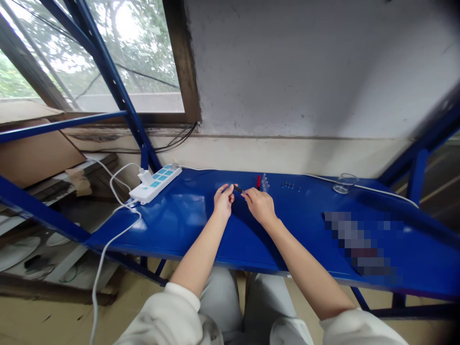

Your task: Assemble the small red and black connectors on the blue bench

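Two bare hands of mine are close together over the glossy blue tabletop (179, 225), with one slim black stick-shaped piece (238, 189) between them. My left hand (223, 199) pinches its left end between thumb and fingers; my right hand (260, 203) is closed on the other end, where a paler, greyish part shows just before my fingers. The piece is above the table, in front of me, roughly level and slanting slightly down to the right. What the covered ends look like, I cannot tell.

I judge it light and stiff, probably hard plastic, smooth enough to roll or slip if I squeeze unevenly. The thin pale part may be the more fragile, so I would hold the thicker black barrel with thumb and fingertips, and grip near the joint rather than bend it from the far ends.

Just beyond my right hand lie a small bright red object (258, 181) and a cluster of clear, plastic-looking pieces (265, 183). To their right is a scattered row of tiny dark bits (287, 185), too small to make out.
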The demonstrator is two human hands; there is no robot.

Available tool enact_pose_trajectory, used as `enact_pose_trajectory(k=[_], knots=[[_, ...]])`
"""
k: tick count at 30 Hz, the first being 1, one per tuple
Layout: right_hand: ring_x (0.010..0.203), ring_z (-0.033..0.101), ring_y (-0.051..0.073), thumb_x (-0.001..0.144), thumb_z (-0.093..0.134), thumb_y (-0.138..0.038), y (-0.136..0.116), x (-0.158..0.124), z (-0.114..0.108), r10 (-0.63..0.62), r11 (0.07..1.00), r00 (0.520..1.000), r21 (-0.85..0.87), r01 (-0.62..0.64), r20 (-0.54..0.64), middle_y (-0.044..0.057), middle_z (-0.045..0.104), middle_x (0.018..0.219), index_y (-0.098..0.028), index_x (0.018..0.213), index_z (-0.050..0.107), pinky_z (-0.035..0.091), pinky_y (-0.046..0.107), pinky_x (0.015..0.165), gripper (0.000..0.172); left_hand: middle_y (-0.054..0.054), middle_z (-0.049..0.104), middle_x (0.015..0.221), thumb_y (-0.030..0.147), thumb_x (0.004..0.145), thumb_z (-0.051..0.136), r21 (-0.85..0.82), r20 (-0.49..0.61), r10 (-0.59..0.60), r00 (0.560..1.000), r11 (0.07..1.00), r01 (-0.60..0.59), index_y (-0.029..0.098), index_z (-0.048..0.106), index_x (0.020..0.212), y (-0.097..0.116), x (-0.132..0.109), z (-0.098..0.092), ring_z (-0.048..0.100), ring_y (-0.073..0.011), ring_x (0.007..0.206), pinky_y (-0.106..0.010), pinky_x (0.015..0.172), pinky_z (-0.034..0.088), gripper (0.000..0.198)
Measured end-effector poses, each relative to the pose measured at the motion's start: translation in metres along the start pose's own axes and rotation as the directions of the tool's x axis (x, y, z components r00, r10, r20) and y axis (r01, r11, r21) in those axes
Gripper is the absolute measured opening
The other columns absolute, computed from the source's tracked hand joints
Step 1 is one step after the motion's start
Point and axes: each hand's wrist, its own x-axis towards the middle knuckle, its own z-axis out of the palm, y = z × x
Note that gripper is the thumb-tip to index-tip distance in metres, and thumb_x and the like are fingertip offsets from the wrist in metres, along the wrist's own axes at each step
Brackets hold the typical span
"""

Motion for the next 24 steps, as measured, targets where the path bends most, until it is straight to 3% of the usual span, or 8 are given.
enact_pose_trajectory(k=[13,18,24], knots=[[0.059,0.055,0.011,0.089,0.035,-0.037,0.0,-0.003,0.004,0.044,0.998,0.999,0.053,-0.043,-0.019,0.004,0.063,0.075,-0.018,0.083,0.06,0.03,0.023,0.053,0.032,0.003,0.057,0.057,0.032,0.053,0.077,0.062,-0.035,0.093,0.995,0.994,-0.091,0.014,0.05,0.082,-0.003,0.003,-0.002,0.037,-0.001,0.033,-0.017,0.035,0.023,0.044],[0.06,0.056,0.01,0.088,0.036,-0.034,0.003,-0.005,0.006,0.078,0.98,0.997,0.184,-0.077,0.004,0.005,0.064,0.086,-0.019,0.097,0.058,0.035,0.021,0.053,0.029,0.006,0.052,0.054,0.036,0.054,0.075,0.098,0.06,0.107,0.992,0.989,-0.112,0.015,0.051,0.083,-0.001,-0.001,-0.001,0.037,-0.0011,0.034,-0.017,0.036,0.024,0.043],[0.059,0.056,0.011,0.085,0.039,-0.032,0.004,-0.005,0.005,0.2,0.932,0.979,0.305,-0.198,0.028,0.005,0.065,0.087,-0.018,0.095,0.058,0.038,0.021,0.052,0.025,0.002,0.053,0.057,0.043,0.061,0.069,0.273,0.22,0.176,0.959,0.933,-0.234,0.013,0.06,0.085,0.0,-0.009,0.004,0.043,-0.0036,0.038,-0.018,0.037,0.026,0.039]])
